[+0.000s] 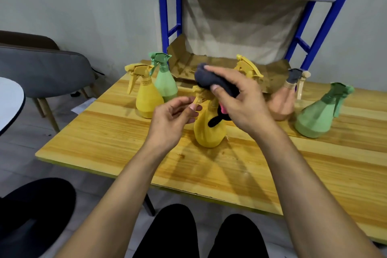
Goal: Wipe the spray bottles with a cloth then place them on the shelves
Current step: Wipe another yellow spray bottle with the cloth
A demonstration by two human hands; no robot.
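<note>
At the middle of the wooden table [125, 142], upright: one yellow spray bottle [209, 132], pear-shaped, matt, trigger head pointing left. Step in hand: wiping the head. Left hand [173, 117] pinches the nozzle tip; right hand [240, 98] grasps a bunched dark grey cloth [209, 78] laid over the trigger head. Next move, by judgement: carry the cloth down the body, then lift the bottle onto the cardboard-lined shelf [184, 65] behind.

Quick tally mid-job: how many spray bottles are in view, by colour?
Yellow bottles: 3
Green bottles: 2
Peach bottle: 1
Total: 6
</note>
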